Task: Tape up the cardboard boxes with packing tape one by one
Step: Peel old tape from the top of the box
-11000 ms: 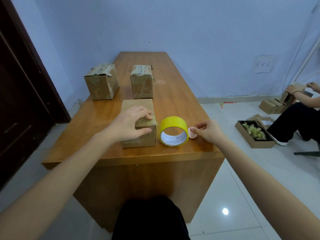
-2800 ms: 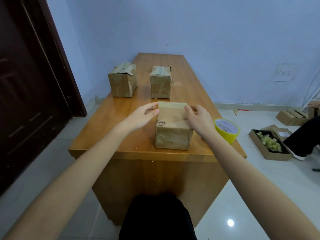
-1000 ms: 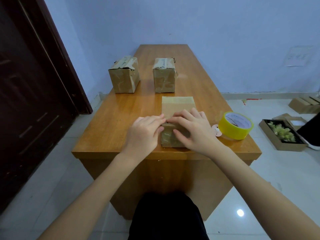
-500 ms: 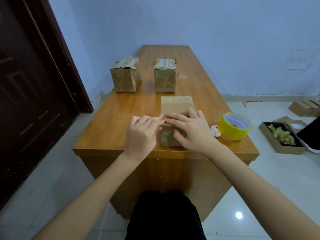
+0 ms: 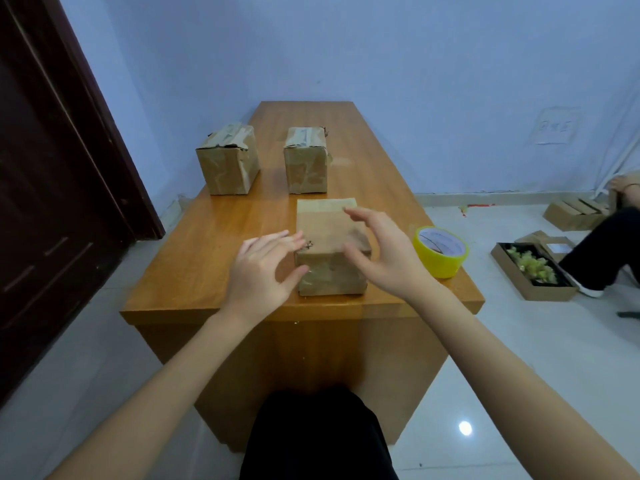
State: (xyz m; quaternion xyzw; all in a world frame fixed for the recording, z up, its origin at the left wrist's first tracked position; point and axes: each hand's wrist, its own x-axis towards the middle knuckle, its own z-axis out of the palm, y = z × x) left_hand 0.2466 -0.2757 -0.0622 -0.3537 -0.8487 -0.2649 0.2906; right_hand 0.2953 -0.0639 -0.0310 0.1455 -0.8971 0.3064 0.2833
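The near box [image 5: 330, 252] sits on the table [image 5: 207, 268] close to the front edge, right in front of the person. Its long side runs from 6 o'clock to 12 o'clock, away from the body.

The left hand [image 5: 265, 268] is at the box's 9 o'clock side. Its fingers are spread and loose and hold nothing. The fingertips are just by the top left edge, and the thumb is near the front face. I cannot tell if they touch the box.

The right hand [image 5: 381, 252] is at the box's 3 o'clock side. It is open too, curved like a cup over the top right corner, and grips nothing.

So the box lies between the two hands, about as near to one as to the other. Both hands look ready to close in from the sides and turn or lift it.

The yellow tape roll [image 5: 440, 251] lies flat at 3 o'clock, just past the right hand, so the right hand is nearer to it.

Two more boxes [image 5: 228, 164] stand at 11 and 12 o'clock, well apart from the hands, with tape on top.
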